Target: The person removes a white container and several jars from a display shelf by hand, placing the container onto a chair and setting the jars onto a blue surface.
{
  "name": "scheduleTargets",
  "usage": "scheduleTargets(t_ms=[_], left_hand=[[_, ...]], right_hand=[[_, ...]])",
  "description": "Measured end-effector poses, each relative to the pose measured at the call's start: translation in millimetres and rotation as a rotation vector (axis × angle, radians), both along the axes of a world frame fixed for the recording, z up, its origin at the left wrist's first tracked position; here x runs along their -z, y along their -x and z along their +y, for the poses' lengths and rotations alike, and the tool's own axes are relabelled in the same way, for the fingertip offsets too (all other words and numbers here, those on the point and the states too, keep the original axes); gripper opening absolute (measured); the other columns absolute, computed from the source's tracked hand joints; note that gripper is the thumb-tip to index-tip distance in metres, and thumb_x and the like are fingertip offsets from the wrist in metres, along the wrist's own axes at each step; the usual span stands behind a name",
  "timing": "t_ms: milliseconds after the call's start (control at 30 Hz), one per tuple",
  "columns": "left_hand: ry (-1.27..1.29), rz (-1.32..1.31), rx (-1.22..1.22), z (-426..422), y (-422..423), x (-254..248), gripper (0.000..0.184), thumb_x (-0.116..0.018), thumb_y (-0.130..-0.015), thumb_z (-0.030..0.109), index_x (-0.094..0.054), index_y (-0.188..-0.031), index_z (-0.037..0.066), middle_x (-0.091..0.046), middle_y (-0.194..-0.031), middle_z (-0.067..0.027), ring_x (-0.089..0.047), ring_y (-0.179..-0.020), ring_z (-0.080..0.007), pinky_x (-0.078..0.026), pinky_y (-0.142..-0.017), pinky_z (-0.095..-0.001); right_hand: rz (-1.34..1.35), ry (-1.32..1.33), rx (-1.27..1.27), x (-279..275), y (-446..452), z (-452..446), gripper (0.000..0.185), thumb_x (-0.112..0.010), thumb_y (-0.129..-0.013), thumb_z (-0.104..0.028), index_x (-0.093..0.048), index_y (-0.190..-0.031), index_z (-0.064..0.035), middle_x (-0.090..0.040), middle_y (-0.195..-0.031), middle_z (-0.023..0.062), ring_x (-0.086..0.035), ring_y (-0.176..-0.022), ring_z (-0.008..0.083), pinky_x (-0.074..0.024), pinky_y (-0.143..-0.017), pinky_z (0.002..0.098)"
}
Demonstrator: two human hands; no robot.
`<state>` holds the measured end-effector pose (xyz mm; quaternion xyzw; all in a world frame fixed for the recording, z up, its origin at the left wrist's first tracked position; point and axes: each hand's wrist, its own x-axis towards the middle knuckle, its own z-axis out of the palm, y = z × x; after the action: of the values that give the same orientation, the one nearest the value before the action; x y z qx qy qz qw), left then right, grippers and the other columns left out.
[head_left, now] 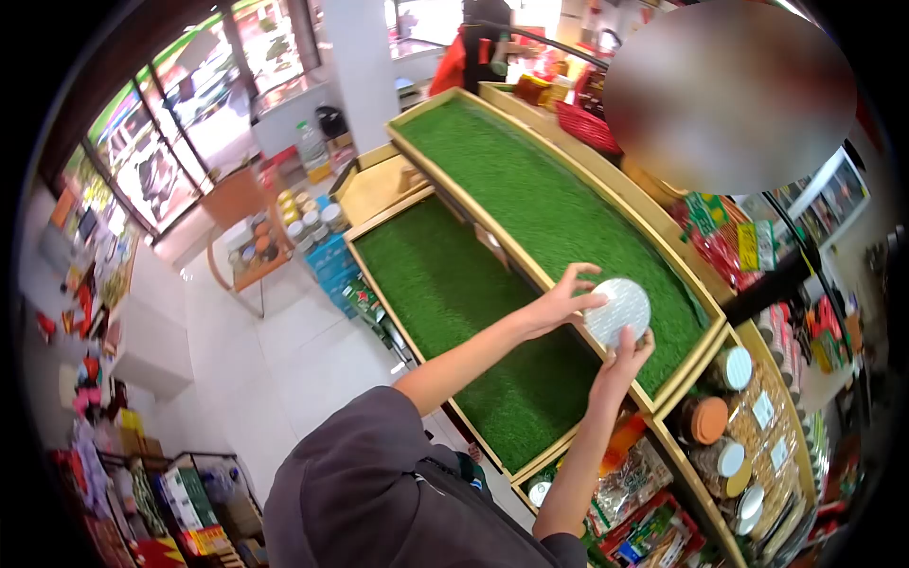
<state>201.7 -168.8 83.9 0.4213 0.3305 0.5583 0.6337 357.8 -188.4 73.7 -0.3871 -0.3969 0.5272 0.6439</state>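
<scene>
Over the upper shelf lined with green artificial turf (530,194), I hold a round white lid (620,308) with a patterned top. My left hand (561,305) grips its left edge, the thumb against the rim and the fingers curved around the far side. From the near side, my right hand (625,355) closes on it with the thumb over the edge. Whether a jar is under the lid is hidden from this angle. Below and left of my arms lies a second, lower turf-lined shelf (407,251).
Several lidded jars, among them an orange-lidded one (706,419), fill the wooden bin at right. Packaged goods (630,478) lie in the bin below. A chair (237,222) holding jars stands at left beside blue crates (331,263). Another person (483,43) is at the back.
</scene>
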Motion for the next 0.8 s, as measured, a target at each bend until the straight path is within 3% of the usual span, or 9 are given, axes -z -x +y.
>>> scheduleTargets(t_ms=[67,100,200,267,300,400,633,667,800], left_hand=[[-0.085,0.097,-0.002,-48.6,60.2,8.0,0.074,-0.068,-0.085,0.033,-0.023,-0.141,0.011,-0.041,-0.129,-0.0206,-0.048,-0.115,-0.0271,-0.052,-0.086,-0.0345],[-0.051,0.152,0.019,-75.4,91.8,16.2,0.075,-0.067,-0.083,0.036,-0.026,-0.142,0.013,-0.035,-0.138,-0.0208,-0.039,-0.126,-0.0319,-0.042,-0.101,-0.0418],[0.151,0.252,-0.189,-164.8,167.5,66.9,0.064,-0.062,-0.088,0.039,-0.032,-0.14,0.018,-0.042,-0.13,-0.0149,-0.045,-0.118,-0.0254,-0.045,-0.094,-0.0389],[0.439,0.188,-0.314,-234.8,202.6,92.8,0.065,-0.063,-0.088,0.039,-0.029,-0.14,0.018,-0.042,-0.13,-0.0138,-0.044,-0.121,-0.0252,-0.042,-0.098,-0.0399],[0.443,0.033,-0.437,-268.1,215.2,128.3,0.066,-0.066,-0.086,0.04,-0.031,-0.138,0.018,-0.045,-0.126,-0.0127,-0.048,-0.115,-0.0232,-0.042,-0.096,-0.0359],[0.53,-0.265,-0.694,-360.4,237.1,159.7,0.062,-0.065,-0.088,0.034,-0.031,-0.137,0.017,-0.048,-0.122,-0.0122,-0.048,-0.116,-0.0232,-0.04,-0.096,-0.0421],[0.748,-0.352,-1.093,-461.4,302.5,161.5,0.063,-0.065,-0.086,0.032,-0.031,-0.137,0.015,-0.051,-0.116,-0.0121,-0.049,-0.114,-0.0219,-0.041,-0.093,-0.0407],[0.659,-0.35,-1.177,-467.6,312.7,159.5,0.063,-0.064,-0.086,0.032,-0.03,-0.137,0.014,-0.051,-0.117,-0.0129,-0.05,-0.113,-0.0223,-0.041,-0.094,-0.0409],[0.53,-0.33,-1.328,-476.3,359.9,150.5,0.06,-0.06,-0.088,0.031,-0.029,-0.136,0.011,-0.048,-0.122,-0.0163,-0.049,-0.113,-0.0249,-0.041,-0.094,-0.0408]], right_hand=[[0.088,0.054,-0.17,7.9,47.0,-35.0,0.057,-0.054,-0.092,-0.016,-0.024,-0.139,-0.0038,-0.04,-0.132,0.0176,-0.045,-0.12,0.0273,-0.041,-0.099,0.0399],[0.117,0.047,-0.305,18.3,71.7,-53.0,0.059,-0.055,-0.091,-0.015,-0.024,-0.14,-0.006,-0.039,-0.134,0.017,-0.044,-0.121,0.0276,-0.0409,-0.1,0.0401],[0.141,0.298,-0.558,82.9,147.9,-96.9,0.056,-0.061,-0.089,-0.022,-0.032,-0.135,-0.0069,-0.047,-0.129,0.0131,-0.049,-0.117,0.025,-0.0432,-0.097,0.0423],[0.011,0.429,-0.759,110.4,191.6,-130.6,0.049,-0.059,-0.089,-0.03,-0.041,-0.129,-0.0072,-0.054,-0.122,0.0107,-0.056,-0.111,0.0244,-0.0466,-0.094,0.0434],[-0.042,0.495,-0.816,136.0,213.4,-146.8,0.048,-0.059,-0.089,-0.029,-0.042,-0.127,-0.0052,-0.054,-0.121,0.0112,-0.056,-0.111,0.0241,-0.0471,-0.093,0.0439],[-0.245,0.593,-1.072,147.0,267.4,-202.4,0.055,-0.06,-0.09,-0.029,-0.035,-0.132,-0.003,-0.053,-0.123,0.0121,-0.055,-0.112,0.0237,-0.0472,-0.091,0.0427],[-0.271,0.82,-1.448,163.8,393.7,-275.0,0.057,-0.061,-0.091,-0.029,-0.033,-0.134,-0.0042,-0.051,-0.125,0.0127,-0.054,-0.113,0.0232,-0.0468,-0.087,0.04],[-0.256,0.77,-1.503,159.6,413.8,-279.7,0.071,-0.065,-0.088,-0.033,-0.026,-0.138,-0.0015,-0.048,-0.122,0.0161,-0.055,-0.109,0.0247,-0.0498,-0.083,0.0371],[-0.344,0.654,-1.569,155.9,483.6,-286.5,0.067,-0.065,-0.087,-0.032,-0.032,-0.137,-0.0026,-0.048,-0.122,0.0164,-0.054,-0.107,0.0228,-0.0481,-0.086,0.0354]])
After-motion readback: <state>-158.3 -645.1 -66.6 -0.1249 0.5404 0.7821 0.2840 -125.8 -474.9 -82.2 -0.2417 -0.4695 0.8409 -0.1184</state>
